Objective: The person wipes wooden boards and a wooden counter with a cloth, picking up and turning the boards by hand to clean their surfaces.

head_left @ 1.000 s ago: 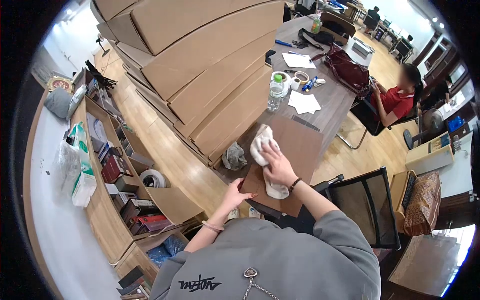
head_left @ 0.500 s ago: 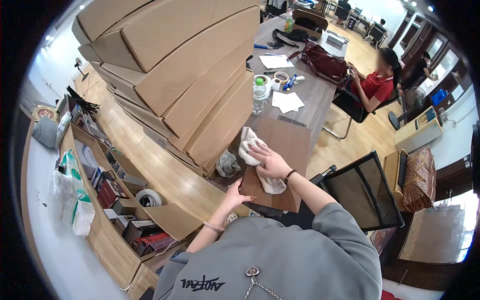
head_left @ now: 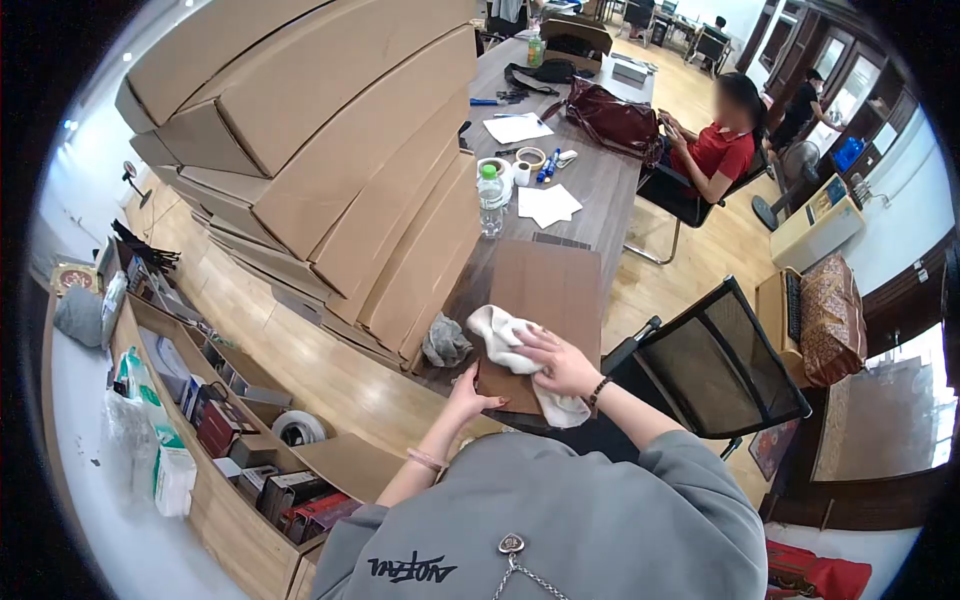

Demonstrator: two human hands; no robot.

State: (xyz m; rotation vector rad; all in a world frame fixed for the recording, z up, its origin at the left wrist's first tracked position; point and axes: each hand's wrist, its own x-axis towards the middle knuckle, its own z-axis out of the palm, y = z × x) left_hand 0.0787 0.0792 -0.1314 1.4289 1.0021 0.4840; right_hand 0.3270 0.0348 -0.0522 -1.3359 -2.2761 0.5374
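A flat brown wooden board (head_left: 548, 272) lies at the near end of the grey table. My right hand (head_left: 563, 368) presses a white cloth (head_left: 490, 328) onto the board, its fingers over the bunched fabric. One end of the cloth trails past the wrist toward the board's near right corner. At the near left corner my left hand (head_left: 470, 398) grips the board's edge, thumb on top; its other fingers are partly hidden. A crumpled grey cloth (head_left: 446, 341) sits left of the board.
Cardboard boxes (head_left: 340, 150) are piled high on the left. Behind the board stand a water bottle (head_left: 491, 205), white paper sheets (head_left: 549, 206) and tape rolls (head_left: 530, 157). A mesh-backed chair (head_left: 725, 360) is close on the right. A person in a red shirt (head_left: 722, 155) sits further back.
My right hand and the white cloth have moved nearer to me over the board. My left hand keeps its place at the board's edge. The whole view has shifted slightly.
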